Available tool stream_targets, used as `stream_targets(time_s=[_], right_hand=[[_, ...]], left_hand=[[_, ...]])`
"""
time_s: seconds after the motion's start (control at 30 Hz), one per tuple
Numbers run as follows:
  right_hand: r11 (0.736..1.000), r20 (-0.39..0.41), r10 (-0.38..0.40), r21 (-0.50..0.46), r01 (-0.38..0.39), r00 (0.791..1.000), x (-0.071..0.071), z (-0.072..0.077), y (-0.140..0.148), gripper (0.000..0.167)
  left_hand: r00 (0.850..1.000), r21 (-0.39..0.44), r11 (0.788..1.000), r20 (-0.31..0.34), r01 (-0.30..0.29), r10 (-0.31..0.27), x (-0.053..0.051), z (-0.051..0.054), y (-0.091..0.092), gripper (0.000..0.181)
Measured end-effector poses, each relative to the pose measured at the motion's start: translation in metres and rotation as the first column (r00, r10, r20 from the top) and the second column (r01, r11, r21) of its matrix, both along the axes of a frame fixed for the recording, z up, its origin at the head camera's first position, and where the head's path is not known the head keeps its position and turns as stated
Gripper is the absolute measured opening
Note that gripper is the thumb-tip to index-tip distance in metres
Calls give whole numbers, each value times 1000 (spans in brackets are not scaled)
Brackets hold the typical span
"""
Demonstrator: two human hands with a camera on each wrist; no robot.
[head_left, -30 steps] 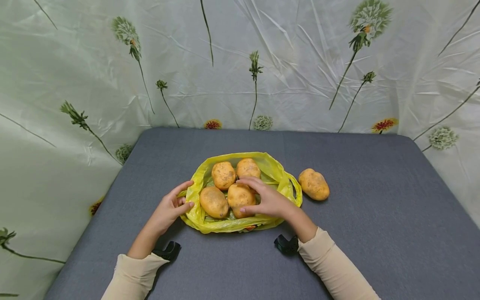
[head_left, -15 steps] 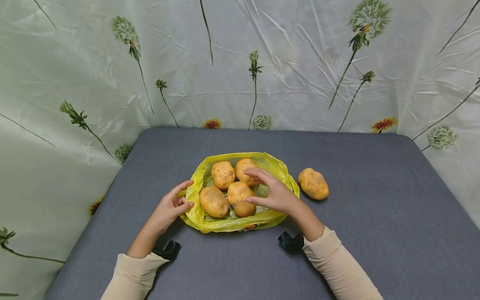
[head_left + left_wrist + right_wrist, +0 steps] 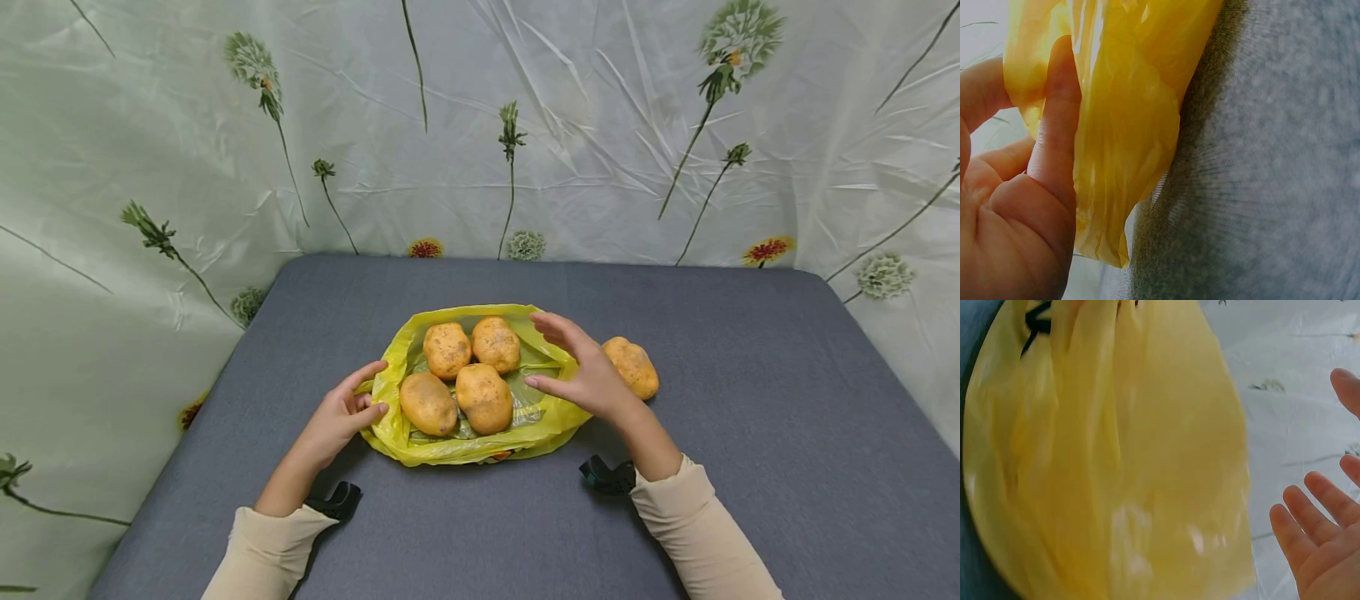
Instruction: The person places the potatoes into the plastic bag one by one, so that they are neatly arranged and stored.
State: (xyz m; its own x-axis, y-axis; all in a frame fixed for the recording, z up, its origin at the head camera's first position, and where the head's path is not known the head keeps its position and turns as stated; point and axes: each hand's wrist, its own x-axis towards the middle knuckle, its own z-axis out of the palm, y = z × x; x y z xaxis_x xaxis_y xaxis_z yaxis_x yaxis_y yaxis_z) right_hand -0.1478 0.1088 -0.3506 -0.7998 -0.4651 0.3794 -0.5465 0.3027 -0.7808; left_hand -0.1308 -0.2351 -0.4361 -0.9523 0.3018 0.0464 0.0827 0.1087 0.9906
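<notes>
A yellow plastic bag (image 3: 420,450) lies spread on the table with its mouth facing up. Inside it sit several potatoes, the front right one (image 3: 484,400) near the middle. My left hand (image 3: 335,421) holds the bag's left rim; the left wrist view shows yellow film (image 3: 1122,125) between thumb and fingers. Over the bag's right rim hovers my right hand (image 3: 588,371), fingers apart and loosely bent, nothing in them. Just beyond it lies a single loose potato (image 3: 634,367), partly hidden by that hand. In the right wrist view the bag's side (image 3: 1147,456) fills much of the picture.
The grey cloth-covered table (image 3: 750,467) reaches to a pale flower-printed curtain (image 3: 600,125) at the back and left. Black camera mounts sit at both wrists, the right one (image 3: 609,477) close above the table.
My right hand has drawn away from the front right potato, moving right and up to the bag's right rim. That potato stays in the bag. My left hand has not moved.
</notes>
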Motion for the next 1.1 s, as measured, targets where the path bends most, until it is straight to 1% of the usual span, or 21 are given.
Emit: stream_targets(time_s=[0.2,0.47,0.73,0.9,1.1], right_hand=[[998,-67,-46,-34,44,997,-2,-4,19,69],[992,-131,-118,-50,112,984,-3,-7,42,71],[982,-124,-188,-51,183,974,-1,-12,63,70],[974,-108,-227,-9,228,968,0,-17,75,70],[957,-89,-280,51,285,956,1,-23,90,69]], left_hand=[[1000,1,1000,-2,0,0,0,0,0,60],[1000,2,1000,-4,0,0,0,1,0,60],[1000,-14,1000,9,-10,10,1,0,0,60],[1000,-12,1000,9,-9,9,1,1,0,60],[1000,-3,1000,12,-3,3,1,2,1,60]])
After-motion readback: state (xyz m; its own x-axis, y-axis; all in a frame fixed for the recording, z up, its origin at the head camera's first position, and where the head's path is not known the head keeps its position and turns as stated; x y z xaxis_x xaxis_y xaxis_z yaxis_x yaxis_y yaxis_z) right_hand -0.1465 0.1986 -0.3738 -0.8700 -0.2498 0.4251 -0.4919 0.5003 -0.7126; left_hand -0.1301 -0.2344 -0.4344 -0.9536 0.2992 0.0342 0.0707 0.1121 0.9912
